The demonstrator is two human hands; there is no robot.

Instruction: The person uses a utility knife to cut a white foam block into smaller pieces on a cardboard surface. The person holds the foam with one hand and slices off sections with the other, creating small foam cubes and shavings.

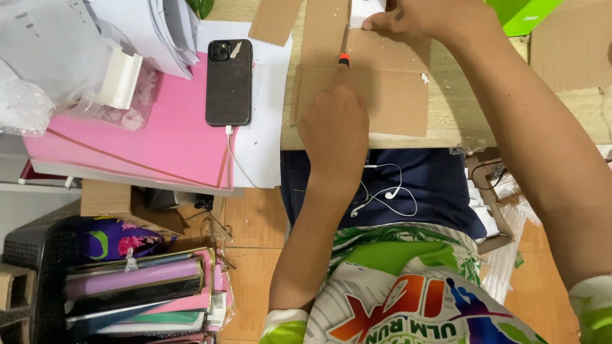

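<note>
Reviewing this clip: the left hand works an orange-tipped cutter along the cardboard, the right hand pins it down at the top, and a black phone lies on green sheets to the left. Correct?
Not quite. In the head view the phone lies on pink sheets, not green ones. The rest holds: left hand on the cutter, right hand pinning the cardboard.

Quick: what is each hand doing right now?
Left hand: closed on an orange-tipped cutter over the cardboard.
Right hand: pressing flat on the cardboard, holding nothing.

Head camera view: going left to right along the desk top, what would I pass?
Crumpled clear plastic → white holder → pink sheets → black phone → left hand gripping an orange-tipped cutter on cardboard → right hand → green box.
</note>
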